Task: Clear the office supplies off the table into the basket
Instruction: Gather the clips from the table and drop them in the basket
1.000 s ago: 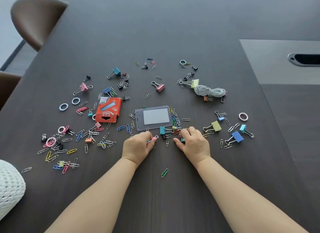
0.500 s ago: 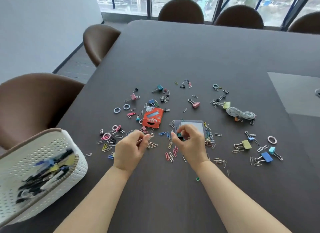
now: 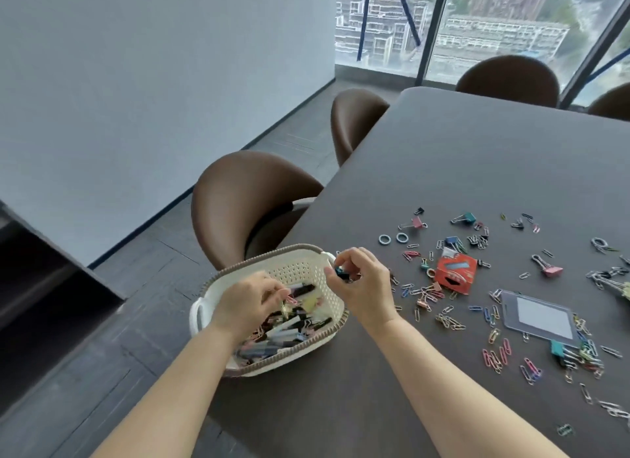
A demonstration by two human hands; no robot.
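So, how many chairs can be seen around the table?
4: one behind the basket, one further along that side, two at the far end. Others may be out of view.

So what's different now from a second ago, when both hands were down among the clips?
Both hands carried their small pickings left to the basket. The left hand now hangs over its contents, pinching paper clips; the right hand holds a small binder clip at the rim. Neither has let go yet. The red box, the badge holder and the scattered clips on the table lie as before.
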